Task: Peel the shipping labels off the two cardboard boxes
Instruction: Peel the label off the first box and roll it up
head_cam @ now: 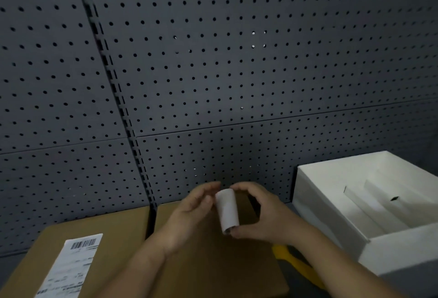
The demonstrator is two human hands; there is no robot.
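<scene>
While you look down through the head camera, your two bare hands meet in front of you over the nearer of two brown cardboard boxes. Your right hand (263, 214) curls around a white label rolled into a short paper tube (228, 212): the thumb sits under the tube's lower end and the forefinger arches over its upper end, so the roll is pinched between them. Your left hand (189, 212) lies against the tube's left side with the fingers fairly straight and the fingertips up near its top edge; you cannot tell from this angle whether those fingers merely touch the paper or help to hold it. The tube stands tilted, its open lower end facing you.

Under your hands, the plain brown cardboard box (213, 262) shows a bare top with no label visible on the part that your arms leave uncovered. Just to its left, with a dark gap between them, sits the second brown cardboard box (118, 226), and a long white shipping label with a black barcode (71, 264) lies flat on its top, stuck on at a slant.

To your right stands an open white rectangular carton (331, 203) with white paper pieces lying inside. A yellow object (294, 262) shows between that carton and your right forearm; its shape is too hidden to name. A dark grey perforated pegboard wall (213, 60) fills the background behind everything.
</scene>
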